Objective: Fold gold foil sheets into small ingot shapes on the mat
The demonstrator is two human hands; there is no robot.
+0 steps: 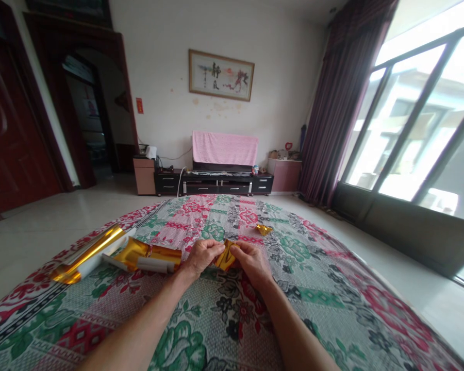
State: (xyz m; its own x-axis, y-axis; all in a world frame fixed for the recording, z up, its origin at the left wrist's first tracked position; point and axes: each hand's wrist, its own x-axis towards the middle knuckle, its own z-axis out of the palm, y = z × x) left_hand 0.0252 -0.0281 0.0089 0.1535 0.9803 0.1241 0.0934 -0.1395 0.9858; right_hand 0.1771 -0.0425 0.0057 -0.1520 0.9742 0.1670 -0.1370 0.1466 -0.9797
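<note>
A small sheet of shiny gold foil paper (225,260) is stretched between my two hands, just above the patterned cloth. My left hand (201,256) pinches its left edge between thumb and fingers. On the opposite side, my right hand (254,262) is closed on the right edge, thumb on top. The sheet looks creased or partly folded; its underside is hidden. Beyond my right hand, a folded gold foil piece (264,230) lies by itself on the cloth.
Left of my hands lie a gold paper roll (96,252) and a stack of gold and white paper (147,255). A flowered cloth (185,330) covers the broad surface. Farther off stand a low black cabinet (216,183) and a pink-covered object (225,148).
</note>
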